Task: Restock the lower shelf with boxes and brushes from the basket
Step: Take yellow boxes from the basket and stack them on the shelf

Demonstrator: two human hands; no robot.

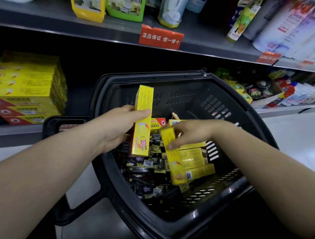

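Observation:
A black shopping basket (229, 106) stands on the floor before the shelves. Inside lie several yellow boxes (193, 159) and dark brush packs (145, 162). My left hand (117, 128) grips a long yellow box (143, 119) upright over the basket's left half. My right hand (189, 133) pinches a second yellow box (173, 158), blurred and tilted, just above the pile. The lower shelf (16, 129) at the left carries a stack of like yellow boxes (25, 84).
The basket's handle (66, 176) juts out left over the pale floor. An upper shelf (204, 39) with bottles, pouches and a red price tag (161, 37) overhangs the basket. Tins and packets (263, 92) crowd the lower shelf at the right.

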